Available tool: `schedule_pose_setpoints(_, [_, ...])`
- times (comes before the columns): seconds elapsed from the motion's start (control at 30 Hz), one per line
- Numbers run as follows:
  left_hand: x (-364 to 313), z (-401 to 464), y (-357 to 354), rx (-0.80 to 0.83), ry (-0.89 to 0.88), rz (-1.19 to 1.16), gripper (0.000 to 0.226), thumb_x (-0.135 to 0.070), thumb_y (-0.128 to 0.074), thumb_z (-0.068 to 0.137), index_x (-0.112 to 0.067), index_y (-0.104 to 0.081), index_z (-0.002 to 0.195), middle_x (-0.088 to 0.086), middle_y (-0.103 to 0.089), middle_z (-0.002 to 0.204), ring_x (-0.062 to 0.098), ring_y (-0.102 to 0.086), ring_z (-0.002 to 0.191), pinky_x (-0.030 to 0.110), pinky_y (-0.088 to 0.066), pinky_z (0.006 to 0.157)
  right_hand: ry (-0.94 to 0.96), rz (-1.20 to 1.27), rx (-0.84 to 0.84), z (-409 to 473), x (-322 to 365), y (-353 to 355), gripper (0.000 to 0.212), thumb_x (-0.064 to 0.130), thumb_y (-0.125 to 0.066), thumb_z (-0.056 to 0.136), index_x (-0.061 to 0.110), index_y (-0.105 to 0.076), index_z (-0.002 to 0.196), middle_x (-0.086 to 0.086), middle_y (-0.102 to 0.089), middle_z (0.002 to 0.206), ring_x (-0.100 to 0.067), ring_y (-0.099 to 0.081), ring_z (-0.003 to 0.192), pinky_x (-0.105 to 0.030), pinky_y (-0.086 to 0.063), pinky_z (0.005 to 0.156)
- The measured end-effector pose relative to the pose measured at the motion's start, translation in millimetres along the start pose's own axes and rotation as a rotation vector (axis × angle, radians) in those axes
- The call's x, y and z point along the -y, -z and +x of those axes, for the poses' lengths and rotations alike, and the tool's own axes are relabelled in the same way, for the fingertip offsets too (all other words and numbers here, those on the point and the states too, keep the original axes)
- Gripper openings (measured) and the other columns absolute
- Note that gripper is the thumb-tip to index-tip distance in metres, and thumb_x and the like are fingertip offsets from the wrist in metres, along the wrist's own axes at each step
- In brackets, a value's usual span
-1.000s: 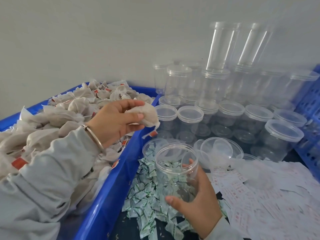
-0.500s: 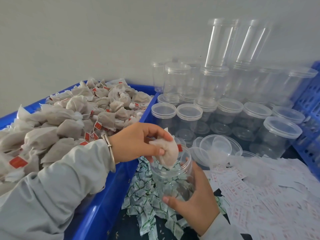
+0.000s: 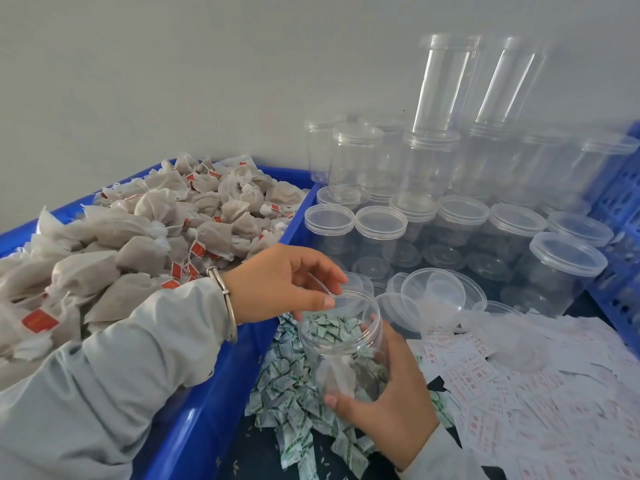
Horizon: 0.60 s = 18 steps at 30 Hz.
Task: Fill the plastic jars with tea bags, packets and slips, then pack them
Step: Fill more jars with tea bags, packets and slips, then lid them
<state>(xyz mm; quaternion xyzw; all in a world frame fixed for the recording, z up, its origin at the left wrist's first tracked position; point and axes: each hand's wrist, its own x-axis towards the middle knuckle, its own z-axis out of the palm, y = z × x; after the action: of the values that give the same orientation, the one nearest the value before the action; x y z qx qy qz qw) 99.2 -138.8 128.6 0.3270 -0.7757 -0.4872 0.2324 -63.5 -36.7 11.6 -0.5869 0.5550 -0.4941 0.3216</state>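
Note:
My right hand (image 3: pixel 388 407) grips a clear open plastic jar (image 3: pixel 341 337) from the right side, low in the middle of the view. A single tea bag (image 3: pixel 334 375) lies inside it near the bottom. My left hand (image 3: pixel 280 285) hovers over the jar's mouth with loosely bent fingers and holds nothing. A blue crate (image 3: pixel 207 403) on the left is heaped with tea bags (image 3: pixel 138 237) bearing red tags. Green-and-white packets (image 3: pixel 294 410) lie in a pile under the jar. White slips with red print (image 3: pixel 519 393) spread out to the right.
Several lidded clear jars (image 3: pixel 450 220) stand stacked behind, against a grey wall. Loose clear lids (image 3: pixel 433 292) lie in front of them. A blue perforated crate (image 3: pixel 620 237) borders the right edge.
My left hand carried a tea bag from the crate to the jar and let it go. The bag now lies inside the jar and the hand is empty above the rim.

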Motion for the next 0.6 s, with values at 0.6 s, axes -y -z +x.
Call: schedule_pose_setpoints(0.6, [67.0,30.6,43.5,-0.369,0.333,0.606,0.045,-0.004,-0.046,0.094,-0.012,-0.042,0.138,0.01,-0.045,0.141,0.026,-0.046,0.125,0.028,-0.035,0.098,-0.028,-0.033,0.025,-1.1,-3.9,-0.3,0.107,0.055,-0.082,0.046,0.034,-0.035,0.139,0.015,-0.049,0.129,0.0,-0.048,0.12,-0.03,-0.047,0.1])
